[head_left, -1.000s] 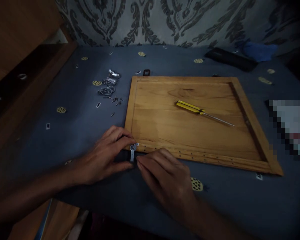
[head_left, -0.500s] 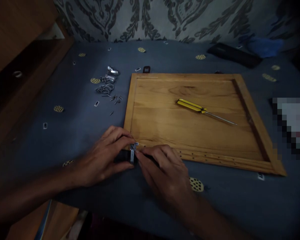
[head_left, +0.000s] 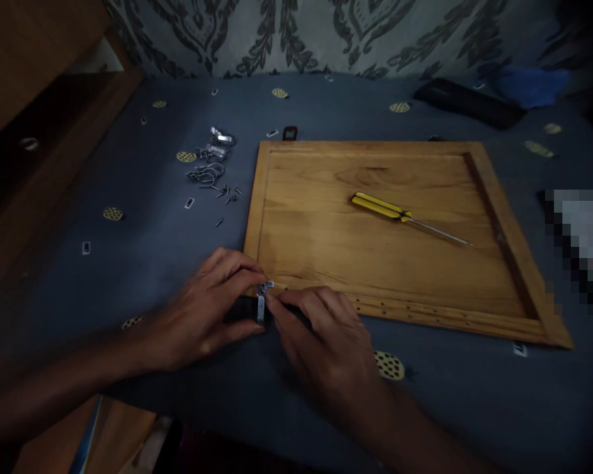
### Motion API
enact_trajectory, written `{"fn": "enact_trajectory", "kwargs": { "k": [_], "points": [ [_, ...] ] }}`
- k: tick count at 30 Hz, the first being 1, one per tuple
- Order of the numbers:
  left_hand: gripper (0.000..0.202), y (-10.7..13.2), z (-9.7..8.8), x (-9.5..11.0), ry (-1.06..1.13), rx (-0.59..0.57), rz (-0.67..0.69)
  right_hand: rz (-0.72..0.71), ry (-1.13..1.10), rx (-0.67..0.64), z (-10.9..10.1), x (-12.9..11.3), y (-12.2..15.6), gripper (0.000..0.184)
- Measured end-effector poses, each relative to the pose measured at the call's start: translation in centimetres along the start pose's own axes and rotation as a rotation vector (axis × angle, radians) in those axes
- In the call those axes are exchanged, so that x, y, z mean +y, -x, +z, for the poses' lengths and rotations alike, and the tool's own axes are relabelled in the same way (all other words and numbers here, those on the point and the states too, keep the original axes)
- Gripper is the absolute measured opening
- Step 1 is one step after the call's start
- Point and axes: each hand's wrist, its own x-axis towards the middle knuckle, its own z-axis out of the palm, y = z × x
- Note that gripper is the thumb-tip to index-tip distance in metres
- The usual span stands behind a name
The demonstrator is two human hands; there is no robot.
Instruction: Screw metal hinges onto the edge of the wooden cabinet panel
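Observation:
A small silver metal latch (head_left: pixel 261 308) sits against the near edge of a framed wooden panel (head_left: pixel 326 230), close to its left corner. My left hand (head_left: pixel 207 309) pinches the latch, fingers above and thumb below. From the other side, my right hand (head_left: pixel 329 339) has its fingertips closed at the latch's side; whatever they may hold there is too small to make out. A screwdriver (head_left: pixel 383 207) with a yellow and black handle lies on the panel, its tip to the right. Small dark holes run along the panel's near rail.
Left of the panel lie more metal latches (head_left: pixel 220 138), curved wire hooks (head_left: pixel 206 174) and several small screws (head_left: pixel 228 192). A dark metal loop (head_left: pixel 290 133) projects from the panel's far edge. A black case (head_left: pixel 467 104) and blue cloth (head_left: pixel 531 87) lie at the back right.
Both hands stay at the latch, with only slight finger movement. The view has shifted slightly; the panel and screwdriver appear otherwise unmoved.

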Motion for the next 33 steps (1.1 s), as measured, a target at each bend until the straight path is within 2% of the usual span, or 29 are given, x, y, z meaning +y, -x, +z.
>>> {"fn": "enact_trajectory", "kwargs": {
  "k": [7,16,22,33],
  "points": [
    [0.035,-0.23,-0.19,0.17,-0.019,-0.026,-0.012,-0.025,0.032,0.001,0.03,-0.03,0.07,0.023],
    [0.036,-0.47,-0.6,0.56,-0.055,-0.048,-0.024,-0.022,0.032,-0.024,-0.2,-0.08,-0.12,0.036],
    [0.031,-0.49,-0.38,0.35,-0.024,-0.026,-0.018,-0.025,0.038,-0.033,-0.14,-0.06,-0.11,0.034],
    [0.034,-0.58,-0.43,0.19,-0.02,-0.018,-0.008,-0.012,0.048,-0.041,-0.31,-0.27,-0.1,0.036]
  ]
}}
